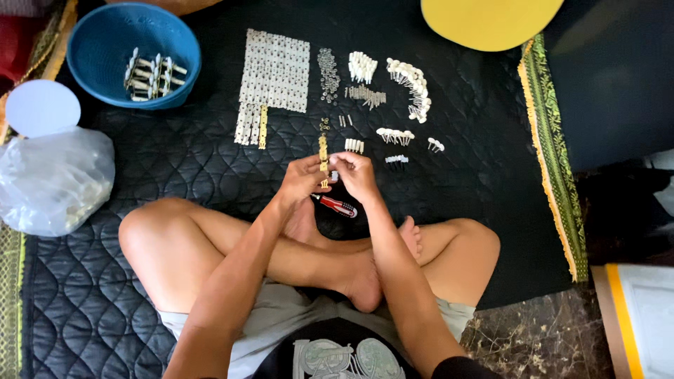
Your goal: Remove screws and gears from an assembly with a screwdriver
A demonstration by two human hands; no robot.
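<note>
- We sit cross-legged on a dark quilted mat (175, 147), forearms running out over our shins, so both wrists can rest low and steady; we judge that bracing them there helps the fine work.
- A red-handled screwdriver (336, 205) lies on the mat just under our hands, close to the feet, within easy reach.
- Our left hand (302, 181) has its fingers closed around a narrow brass-coloured strip (324, 156), which stands upright with its upper end clear of the hand.
- Our right hand (355, 175) is pinched shut at the strip's lower part, on something small and pale that we cannot make out. Holding the strip still and moving only the right fingertips seems the surer way.
- Just beyond lie short rows of small white pieces (354, 145) and white-capped pins (394, 135), sorted in groups; taking from the nearest row keeps the order.
- Farther off sits a white sheet of joined parts (275, 70), a curved line of white-headed pins (414, 85), and a pile of small metal bits (327, 70).
- At far left, a blue basin (105, 35) holds finished-looking assemblies; a clear plastic bag (53, 179) lies nearer.
</note>
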